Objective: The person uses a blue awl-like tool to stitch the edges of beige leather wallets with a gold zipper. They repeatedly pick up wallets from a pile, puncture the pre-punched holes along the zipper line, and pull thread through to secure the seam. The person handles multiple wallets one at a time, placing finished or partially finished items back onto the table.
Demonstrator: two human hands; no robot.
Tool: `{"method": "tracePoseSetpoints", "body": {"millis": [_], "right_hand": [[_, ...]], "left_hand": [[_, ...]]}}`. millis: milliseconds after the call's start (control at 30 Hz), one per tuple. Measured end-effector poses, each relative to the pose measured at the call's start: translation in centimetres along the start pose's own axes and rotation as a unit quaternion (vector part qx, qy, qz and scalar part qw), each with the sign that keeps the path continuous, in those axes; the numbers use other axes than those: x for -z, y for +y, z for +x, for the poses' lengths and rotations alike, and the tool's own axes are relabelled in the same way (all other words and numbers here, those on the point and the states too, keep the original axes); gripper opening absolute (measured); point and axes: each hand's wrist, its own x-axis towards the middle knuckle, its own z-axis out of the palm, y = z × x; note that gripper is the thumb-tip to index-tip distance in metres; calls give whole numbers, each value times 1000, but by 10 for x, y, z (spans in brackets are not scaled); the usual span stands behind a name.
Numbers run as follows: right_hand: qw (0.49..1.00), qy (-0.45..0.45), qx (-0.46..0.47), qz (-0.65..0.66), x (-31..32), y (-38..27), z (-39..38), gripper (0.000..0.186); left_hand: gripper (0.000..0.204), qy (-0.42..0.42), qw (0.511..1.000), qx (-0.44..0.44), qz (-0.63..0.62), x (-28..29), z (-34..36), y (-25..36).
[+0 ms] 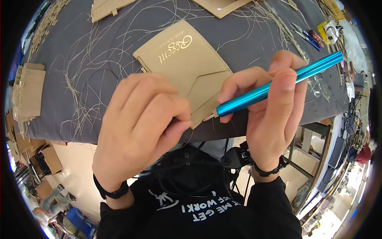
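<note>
A beige stitched leather-like cover (pixel 179 59) with gold lettering and a slanted pocket lies on the dark grey tabletop, one corner toward me. My right hand (pixel 274 95) is closed around a shiny blue pen-shaped tool (pixel 258 92). The tool's thin pale tip points down at the cover's near corner; whether it touches cannot be made out. Beside that corner, my left hand (pixel 143 119) is curled with thumb and forefinger pinched together over the cover's left edge. What lies between those fingertips is hidden. A fine thread hangs just below them.
Loose pale threads (pixel 85 79) are strewn across the left of the dark cloth (pixel 59 115). A stack of beige pieces (pixel 30 91) stands at the left edge. More beige covers (pixel 109 7) lie at the back. Blue-handled scissors (pixel 308 39) and a yellow item (pixel 323 32) lie back right.
</note>
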Motion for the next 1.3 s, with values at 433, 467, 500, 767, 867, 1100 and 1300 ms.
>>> {"method": "tracePoseSetpoints", "body": {"millis": [433,467,500,767,867,1100,1300], "right_hand": [[995,4,34,-90,-5,0,0,39],[995,0,38,-97,-4,0,1,39],[994,-4,40,-100,-3,0,1,38],[993,-16,45,-106,-1,2,1,37],[993,-11,48,-103,-1,3,1,37],[996,64,69,14,-12,7,-1,37],[997,53,51,-14,-9,4,0,36]], "left_hand": [[16,28,999,27,-8,-8,-2,-1],[16,29,999,29,-8,-8,-2,-1],[16,30,999,29,-8,-8,-2,-1],[18,34,999,29,-9,-9,-2,-1],[18,37,999,28,-9,-10,-2,-1],[17,44,999,26,-9,-10,-2,-1],[17,57,998,34,-14,-12,-3,-1]]}}
